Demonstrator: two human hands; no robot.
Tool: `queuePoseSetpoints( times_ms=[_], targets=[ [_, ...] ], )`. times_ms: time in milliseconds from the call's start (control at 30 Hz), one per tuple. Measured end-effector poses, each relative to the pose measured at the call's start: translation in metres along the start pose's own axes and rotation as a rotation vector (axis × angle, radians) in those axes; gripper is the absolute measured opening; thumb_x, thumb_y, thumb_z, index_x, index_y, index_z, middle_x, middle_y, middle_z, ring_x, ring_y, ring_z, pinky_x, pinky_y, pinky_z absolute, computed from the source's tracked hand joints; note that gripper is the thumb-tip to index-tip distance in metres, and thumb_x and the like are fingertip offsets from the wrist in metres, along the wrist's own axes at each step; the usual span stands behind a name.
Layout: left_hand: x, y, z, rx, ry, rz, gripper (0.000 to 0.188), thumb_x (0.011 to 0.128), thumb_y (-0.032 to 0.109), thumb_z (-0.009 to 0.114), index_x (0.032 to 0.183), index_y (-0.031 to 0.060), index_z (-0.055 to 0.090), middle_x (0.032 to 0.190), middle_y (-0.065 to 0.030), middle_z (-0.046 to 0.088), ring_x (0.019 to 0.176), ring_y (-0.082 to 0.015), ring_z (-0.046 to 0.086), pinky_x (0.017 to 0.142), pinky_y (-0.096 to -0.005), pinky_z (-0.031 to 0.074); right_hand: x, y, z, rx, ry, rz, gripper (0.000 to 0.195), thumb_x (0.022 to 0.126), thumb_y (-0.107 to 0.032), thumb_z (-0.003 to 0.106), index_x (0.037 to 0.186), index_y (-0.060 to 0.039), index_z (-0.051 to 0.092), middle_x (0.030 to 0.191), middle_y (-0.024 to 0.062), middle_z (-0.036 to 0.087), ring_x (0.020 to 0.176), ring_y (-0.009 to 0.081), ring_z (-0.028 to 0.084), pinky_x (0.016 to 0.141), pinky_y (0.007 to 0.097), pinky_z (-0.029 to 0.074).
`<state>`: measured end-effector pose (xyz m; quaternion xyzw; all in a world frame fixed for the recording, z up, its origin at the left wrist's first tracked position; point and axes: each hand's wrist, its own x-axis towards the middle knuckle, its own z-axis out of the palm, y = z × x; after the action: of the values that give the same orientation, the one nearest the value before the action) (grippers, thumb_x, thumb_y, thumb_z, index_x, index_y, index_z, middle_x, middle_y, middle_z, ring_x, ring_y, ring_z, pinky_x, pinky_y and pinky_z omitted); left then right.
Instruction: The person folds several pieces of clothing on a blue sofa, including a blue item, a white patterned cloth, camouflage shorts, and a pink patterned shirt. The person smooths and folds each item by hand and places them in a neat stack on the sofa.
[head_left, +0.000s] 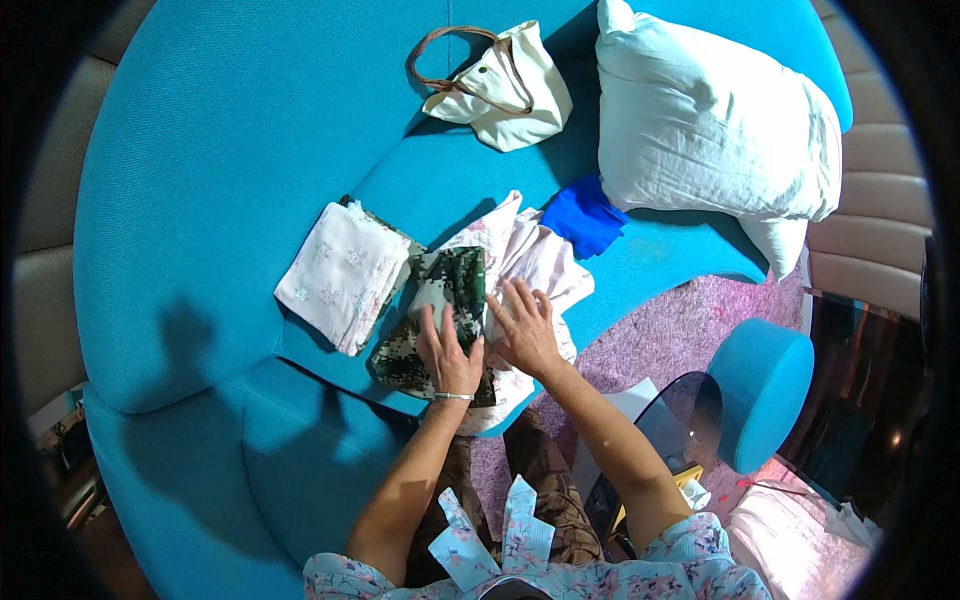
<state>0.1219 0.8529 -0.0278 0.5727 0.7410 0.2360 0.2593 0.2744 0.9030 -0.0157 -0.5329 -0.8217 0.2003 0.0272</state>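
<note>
My left hand (450, 352), with a bracelet at the wrist, rests with spread fingers on a camouflage-patterned cloth (405, 349) on the blue sofa seat. My right hand (525, 326) lies with fingers apart at that cloth's right edge, over a crumpled pale pink printed cloth (551, 281). Part of the pink cloth is under the camouflage one. Left of them is a folded stack, with a white cloth printed with rabbits (337, 274) on top and camouflage fabric showing beneath. A bright blue cloth (585, 217) touches the pink cloth's upper right side.
A cream tote bag (525, 90) with brown handles and a large white pillow (712, 120) lie farther back on the blue sofa (225, 150). At right, a round blue stool (765, 397) stands on the pink rug (645, 330), near a dark glass-topped table (679, 412).
</note>
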Motion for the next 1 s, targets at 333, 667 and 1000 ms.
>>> queuePoseSetpoints(
  times_ms=[333,667,1000],
  targets=[
    [0.008,-0.011,0.038,0.056,-0.100,-0.198,0.072,0.079,0.015,0.070,0.141,0.0017,0.037,0.139,-0.0276,0.040,0.125,-0.0460,0.040,0.104,-0.0520,0.034,0.022,0.026,0.019,-0.028,0.223,-0.011,0.018,0.074,-0.010,0.060,0.092,-0.0130,0.061,0.086,0.0013,0.059,0.097,0.0215,0.056,0.106,0.0496,0.028],
    [0.037,0.087,0.105,-0.294,-0.146,0.111,0.063,0.077,0.011,0.069,0.134,0.0032,0.044,0.135,-0.0290,0.044,0.124,-0.0463,0.043,0.101,-0.0514,0.039,-0.002,0.145,-0.045,-0.271,0.285,0.225,0.042,0.063,-0.008,0.066,0.105,-0.0116,0.062,0.109,0.0036,0.065,0.106,0.0248,0.055,0.101,0.0486,0.029],
    [0.022,0.044,0.049,-0.413,0.055,-0.014,0.011,0.085,0.010,0.062,0.090,0.0035,0.055,0.093,-0.0165,0.062,0.085,-0.0360,0.059,0.075,-0.0426,0.049,-0.027,0.057,-0.062,0.105,0.340,0.208,0.040,0.072,-0.012,0.073,0.111,-0.0123,0.063,0.107,0.0077,0.061,0.107,0.0248,0.056,0.102,0.0461,0.028]
  ],
)
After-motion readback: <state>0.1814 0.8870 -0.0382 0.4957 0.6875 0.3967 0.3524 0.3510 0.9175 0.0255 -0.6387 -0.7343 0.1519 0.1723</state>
